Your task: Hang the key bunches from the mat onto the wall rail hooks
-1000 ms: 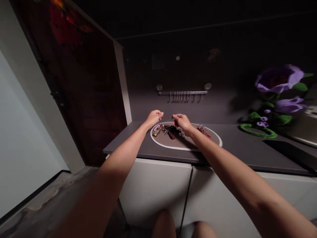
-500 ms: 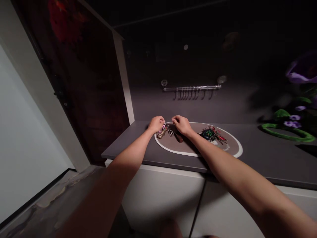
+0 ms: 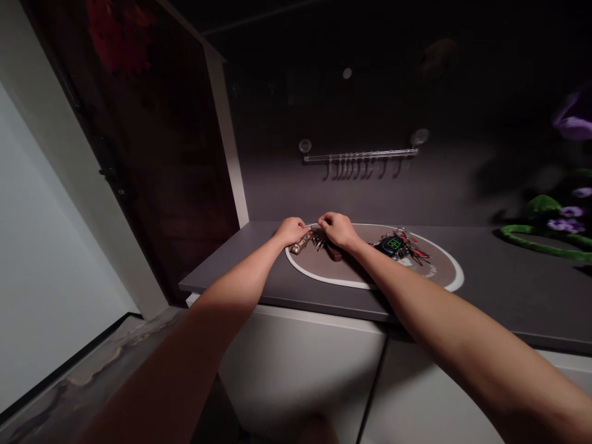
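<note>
My left hand [image 3: 292, 230] is at the left end of an oval brown mat [image 3: 319, 272] with a white rim, fingers curled and pressed together. What it holds, if anything, is too small to make out. Just under it lie a gold-coloured trinket [image 3: 300, 245] and a bunch of keys [image 3: 318, 241]. A short way to the right, my right hand [image 3: 338, 230] is closed in a pinch near the mat's back edge. Its fingertips hide whatever is between them. Below this hand, a dark brown leather-like strap [image 3: 335, 253] rests on the mat.
A dark device with a green display [image 3: 393, 244] lies among red-and-metal keys [image 3: 416, 251] on the mat's right side. A clear rail with hooks [image 3: 361, 156] is fixed on the wall behind. Purple flowers with a green ring [image 3: 541, 240] stand at the right. A dark door is left.
The view has shifted slightly. My left fingers have lowered and straightened a little toward the right, and the pink piece beside them no longer shows. My right hand stays pinched in nearly the same place.
</note>
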{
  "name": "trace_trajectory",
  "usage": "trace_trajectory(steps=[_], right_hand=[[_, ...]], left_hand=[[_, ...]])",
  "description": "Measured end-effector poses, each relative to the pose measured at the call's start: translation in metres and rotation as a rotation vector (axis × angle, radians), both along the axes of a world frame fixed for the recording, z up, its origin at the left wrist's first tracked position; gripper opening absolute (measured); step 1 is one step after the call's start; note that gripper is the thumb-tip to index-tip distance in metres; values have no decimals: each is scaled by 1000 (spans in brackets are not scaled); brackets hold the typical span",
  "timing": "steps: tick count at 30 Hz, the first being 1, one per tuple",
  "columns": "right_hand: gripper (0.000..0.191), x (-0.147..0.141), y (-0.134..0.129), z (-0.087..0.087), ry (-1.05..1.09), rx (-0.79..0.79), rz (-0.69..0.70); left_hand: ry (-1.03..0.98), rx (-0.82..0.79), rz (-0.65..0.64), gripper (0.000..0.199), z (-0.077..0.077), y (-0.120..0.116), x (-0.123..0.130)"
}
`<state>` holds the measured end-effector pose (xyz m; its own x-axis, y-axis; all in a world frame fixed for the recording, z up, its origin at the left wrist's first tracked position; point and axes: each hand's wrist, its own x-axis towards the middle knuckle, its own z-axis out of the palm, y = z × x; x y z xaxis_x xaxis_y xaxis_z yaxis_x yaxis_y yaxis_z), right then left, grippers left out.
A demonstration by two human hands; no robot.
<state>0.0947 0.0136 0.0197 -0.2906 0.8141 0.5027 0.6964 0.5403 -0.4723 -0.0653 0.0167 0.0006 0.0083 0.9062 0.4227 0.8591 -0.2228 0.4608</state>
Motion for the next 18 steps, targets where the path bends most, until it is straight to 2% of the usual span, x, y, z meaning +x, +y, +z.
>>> trace_trajectory(steps=[7,11,18], right_hand=[[20,-1,0,0,-16,-3,0],[21,-1,-1,0,-26,2,-3],[22,-1,-4,2,-32,2,-11]], left_hand=[[-109,-56,10,19,4,-4,3],[-144,-30,7,16,7,-7,4],[-166,5,-75,21,11,-10,3]])
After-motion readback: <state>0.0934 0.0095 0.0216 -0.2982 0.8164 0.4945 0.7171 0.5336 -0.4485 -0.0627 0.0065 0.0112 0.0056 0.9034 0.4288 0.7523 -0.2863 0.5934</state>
